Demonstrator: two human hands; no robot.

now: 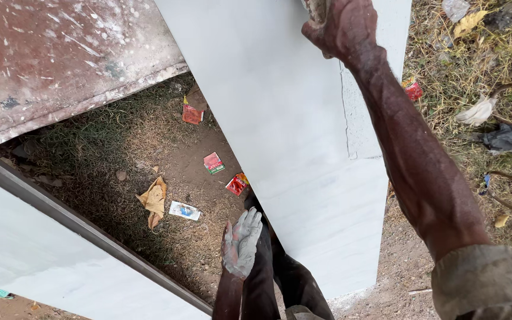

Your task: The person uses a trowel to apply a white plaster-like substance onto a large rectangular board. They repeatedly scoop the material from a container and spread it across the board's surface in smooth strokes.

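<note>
Looking straight down now, and no box, bucket or tray is in sight, only loose wrappers on bare dirt: a red packet [213, 162], another red one [237, 184], a white sachet [184, 210] and a crumpled brown paper [154, 200]. Front and centre stands the pale grey wall [280, 118], smooth and freshly coated, faint streaks running down it, a thin raised seam cutting in on its right side, its foot meeting gravelly soil. Up top, the right hand [340, 25] is raised to the wall's upper part, caked in grey, forearm stretched long and straight from a rolled olive sleeve [484, 284]; it looks curled, though whether it grips anything I cannot tell, since the frame cuts it off. Down low, the left hand [242, 242] hangs just beside the wall's left edge, fingers held together and lightly bent, smeared pale grey, holding nothing. Left of that, a rusty paint-spattered sheet [60, 59] and a white panel [48, 255] with a dark metal rail [78, 222].
</note>
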